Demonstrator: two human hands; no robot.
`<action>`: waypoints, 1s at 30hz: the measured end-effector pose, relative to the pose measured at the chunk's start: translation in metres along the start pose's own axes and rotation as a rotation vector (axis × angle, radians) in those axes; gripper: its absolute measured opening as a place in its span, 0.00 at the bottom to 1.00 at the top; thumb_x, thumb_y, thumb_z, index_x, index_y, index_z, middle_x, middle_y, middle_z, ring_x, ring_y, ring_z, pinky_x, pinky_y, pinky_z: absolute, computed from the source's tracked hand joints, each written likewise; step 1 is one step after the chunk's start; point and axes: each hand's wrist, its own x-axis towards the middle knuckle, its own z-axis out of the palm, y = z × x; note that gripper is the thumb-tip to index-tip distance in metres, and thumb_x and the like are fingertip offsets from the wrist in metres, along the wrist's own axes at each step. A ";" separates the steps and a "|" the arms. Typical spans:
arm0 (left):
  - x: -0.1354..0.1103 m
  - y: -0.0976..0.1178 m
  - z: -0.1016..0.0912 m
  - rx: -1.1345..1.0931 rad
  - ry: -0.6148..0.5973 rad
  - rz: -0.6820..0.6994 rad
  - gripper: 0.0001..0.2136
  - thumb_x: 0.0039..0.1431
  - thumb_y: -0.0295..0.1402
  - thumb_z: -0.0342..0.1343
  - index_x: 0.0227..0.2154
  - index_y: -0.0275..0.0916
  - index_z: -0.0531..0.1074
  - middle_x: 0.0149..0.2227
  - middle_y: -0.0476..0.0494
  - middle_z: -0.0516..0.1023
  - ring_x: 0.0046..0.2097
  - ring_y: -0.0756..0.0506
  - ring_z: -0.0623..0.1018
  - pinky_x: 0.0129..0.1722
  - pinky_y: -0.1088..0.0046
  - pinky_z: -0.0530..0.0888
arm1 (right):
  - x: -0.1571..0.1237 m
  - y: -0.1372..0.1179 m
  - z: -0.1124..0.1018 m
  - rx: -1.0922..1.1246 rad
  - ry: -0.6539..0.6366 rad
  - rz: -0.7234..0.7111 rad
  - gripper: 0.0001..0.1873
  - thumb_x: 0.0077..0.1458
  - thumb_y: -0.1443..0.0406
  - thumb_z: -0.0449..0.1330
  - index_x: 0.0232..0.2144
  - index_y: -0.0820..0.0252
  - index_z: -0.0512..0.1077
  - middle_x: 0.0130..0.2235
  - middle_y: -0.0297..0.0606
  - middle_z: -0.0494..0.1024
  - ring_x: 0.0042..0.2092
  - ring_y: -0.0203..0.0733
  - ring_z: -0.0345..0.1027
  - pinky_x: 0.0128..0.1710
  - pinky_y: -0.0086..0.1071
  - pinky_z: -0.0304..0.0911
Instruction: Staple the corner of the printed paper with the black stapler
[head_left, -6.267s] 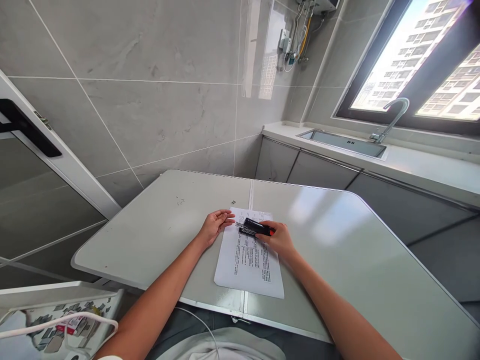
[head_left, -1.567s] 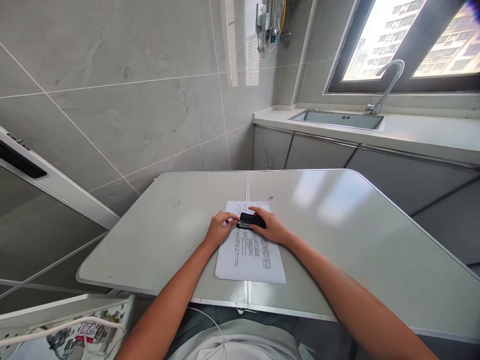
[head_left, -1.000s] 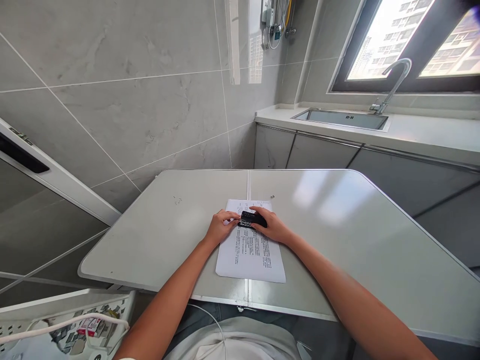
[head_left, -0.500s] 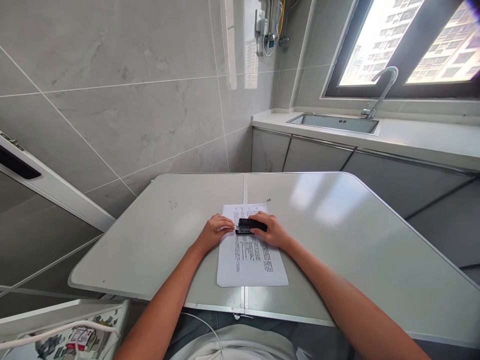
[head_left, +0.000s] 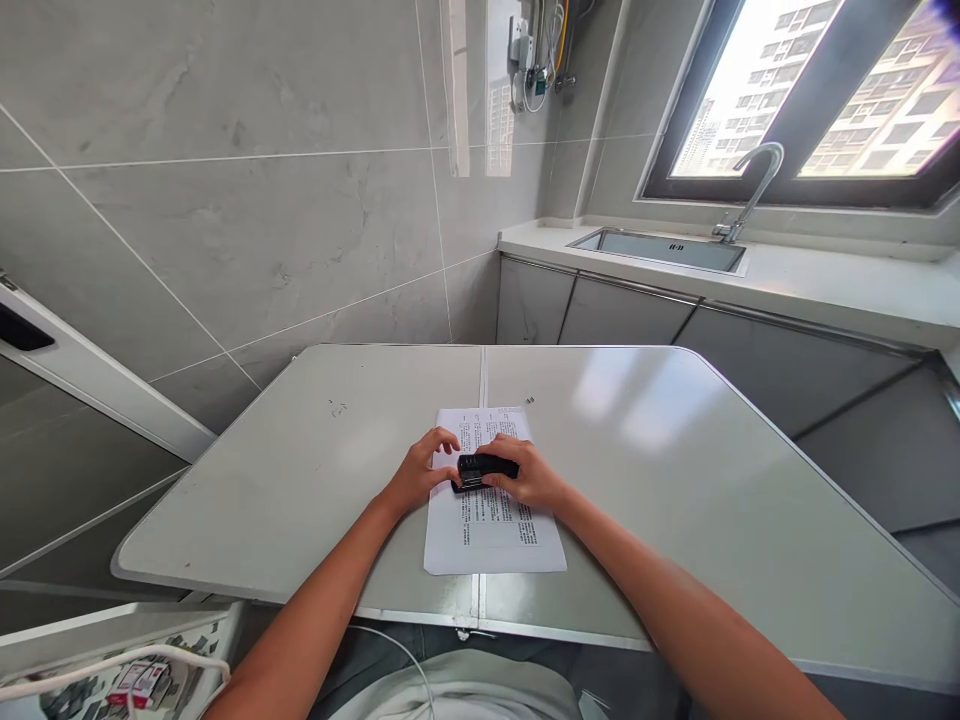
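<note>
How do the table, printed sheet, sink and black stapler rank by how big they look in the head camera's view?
1. Table
2. Printed sheet
3. Sink, set farther back
4. Black stapler, partly hidden by the right hand

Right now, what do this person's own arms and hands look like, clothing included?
The left hand and right hand are ungloved, with no ring or watch visible. No sleeve shows on either forearm. At the bottom edge, a pale top shows, with a thin white cable beside it.
</note>
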 end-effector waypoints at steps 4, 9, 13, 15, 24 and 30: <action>0.009 -0.007 0.009 0.133 0.163 0.008 0.06 0.65 0.35 0.58 0.43 0.44 0.74 0.50 0.43 0.79 0.54 0.40 0.75 0.57 0.58 0.70 | 0.007 0.012 -0.006 -0.049 0.289 0.156 0.16 0.60 0.54 0.64 0.48 0.52 0.77 0.40 0.41 0.79 0.38 0.46 0.74 0.42 0.41 0.70; 0.008 -0.022 0.021 0.363 -0.026 0.025 0.16 0.66 0.38 0.57 0.56 0.47 0.74 0.66 0.41 0.69 0.64 0.36 0.69 0.65 0.49 0.64 | 0.004 0.043 -0.044 -0.293 0.678 0.394 0.21 0.59 0.52 0.60 0.49 0.56 0.78 0.42 0.46 0.81 0.42 0.53 0.75 0.47 0.47 0.69; 0.005 -0.027 0.024 0.396 -0.075 0.012 0.17 0.66 0.39 0.57 0.57 0.47 0.75 0.65 0.40 0.70 0.65 0.35 0.68 0.66 0.49 0.64 | -0.011 0.068 -0.078 -0.350 0.621 0.518 0.21 0.57 0.52 0.61 0.47 0.57 0.80 0.39 0.43 0.83 0.40 0.53 0.75 0.45 0.47 0.69; 0.005 -0.028 0.024 0.392 -0.066 0.002 0.18 0.66 0.39 0.57 0.57 0.47 0.75 0.64 0.40 0.71 0.65 0.35 0.68 0.66 0.49 0.64 | -0.017 0.073 -0.088 -0.303 0.473 0.517 0.20 0.54 0.53 0.63 0.46 0.56 0.80 0.39 0.40 0.84 0.40 0.52 0.76 0.46 0.46 0.69; 0.003 -0.027 0.023 0.403 -0.056 -0.032 0.18 0.67 0.40 0.56 0.57 0.46 0.75 0.64 0.40 0.70 0.65 0.35 0.68 0.65 0.49 0.65 | -0.022 0.053 -0.097 -0.174 0.089 0.404 0.19 0.56 0.56 0.64 0.48 0.54 0.78 0.44 0.37 0.83 0.43 0.48 0.75 0.48 0.42 0.69; 0.003 -0.019 0.019 0.405 -0.140 -0.005 0.19 0.67 0.43 0.56 0.57 0.46 0.75 0.65 0.41 0.70 0.65 0.37 0.68 0.67 0.51 0.61 | -0.021 0.056 -0.089 -0.190 0.052 0.360 0.18 0.57 0.56 0.64 0.49 0.53 0.78 0.43 0.38 0.82 0.42 0.48 0.74 0.47 0.43 0.68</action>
